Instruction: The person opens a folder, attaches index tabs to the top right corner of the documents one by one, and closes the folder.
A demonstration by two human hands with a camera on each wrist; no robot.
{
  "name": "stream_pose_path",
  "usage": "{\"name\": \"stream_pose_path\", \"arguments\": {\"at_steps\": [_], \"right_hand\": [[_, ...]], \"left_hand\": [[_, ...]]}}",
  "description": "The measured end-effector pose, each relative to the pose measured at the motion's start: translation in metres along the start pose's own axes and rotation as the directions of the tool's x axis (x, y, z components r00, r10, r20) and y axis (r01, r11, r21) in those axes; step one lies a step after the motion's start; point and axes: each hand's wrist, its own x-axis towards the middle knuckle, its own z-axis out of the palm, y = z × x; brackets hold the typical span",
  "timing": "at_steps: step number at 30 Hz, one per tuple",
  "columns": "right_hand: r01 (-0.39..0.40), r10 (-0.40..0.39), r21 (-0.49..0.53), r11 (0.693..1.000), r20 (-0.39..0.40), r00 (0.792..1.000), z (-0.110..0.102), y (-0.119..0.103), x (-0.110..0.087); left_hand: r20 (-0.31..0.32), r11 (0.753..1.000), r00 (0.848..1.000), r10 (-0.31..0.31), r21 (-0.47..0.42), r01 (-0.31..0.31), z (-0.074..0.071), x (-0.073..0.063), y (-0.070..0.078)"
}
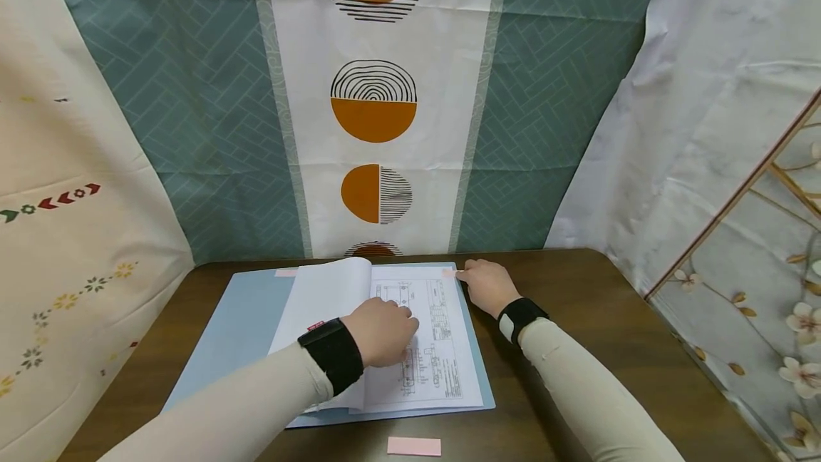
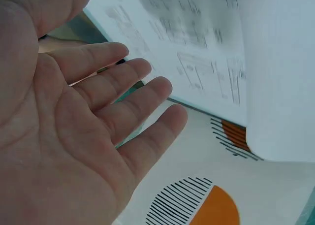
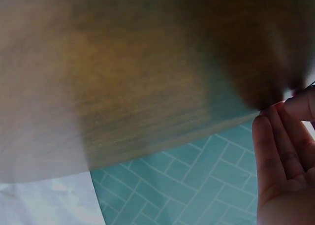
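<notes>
On the table lies a light-blue folder [image 1: 253, 305], spread flat, with a stack of white printed sheets in it. A lifted page [image 1: 323, 298] curls over to the left, baring a technical drawing sheet [image 1: 442, 369]. My left hand [image 1: 383, 331] is over this sheet beside the curled page; its fingers look extended and hold nothing in the left wrist view. At the sheet's upper right corner sits a pink sticky note [image 1: 448, 273]. My right hand [image 1: 489, 286] pinches at its outer end, thumb and fingertips close together; the exact contact is hidden in the right wrist view.
Another pink sticky strip [image 1: 414, 446] lies on the brown table [image 1: 551, 269] near its front. A further pink strip [image 1: 286, 272] is at the folder's upper left. Patterned cloth [image 1: 385, 198] hangs behind the table's far edge.
</notes>
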Motion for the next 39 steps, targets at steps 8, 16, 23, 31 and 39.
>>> {"name": "stream_pose_path", "arguments": {"at_steps": [8, 16, 23, 31, 39], "right_hand": [[-0.025, 0.025, 0.005, 1.0, 0.014, 1.0, 0.002, 0.001, -0.001], [-0.039, 0.037, 0.034, 0.999, 0.039, 0.999, 0.008, -0.004, -0.001], [-0.039, 0.039, 0.039, 0.998, 0.003, 0.999, 0.01, -0.005, -0.001], [-0.016, 0.016, 0.02, 1.0, -0.016, 1.0, 0.013, -0.003, 0.001], [-0.022, 0.022, -0.001, 1.0, -0.02, 1.0, 0.009, 0.0, 0.003]], "left_hand": [[-0.057, 0.999, 0.998, -0.009, 0.048, 0.011, 0.011, 0.05, -0.003], [-0.092, 0.999, 0.995, -0.036, -0.003, 0.036, 0.036, 0.081, -0.008], [-0.078, 0.995, 0.995, -0.059, -0.088, 0.052, 0.053, 0.103, -0.009], [-0.056, 0.982, 0.995, -0.082, -0.174, 0.072, 0.065, 0.117, -0.007], [-0.054, 0.975, 0.993, -0.106, -0.2, 0.094, 0.065, 0.129, -0.009]]}}
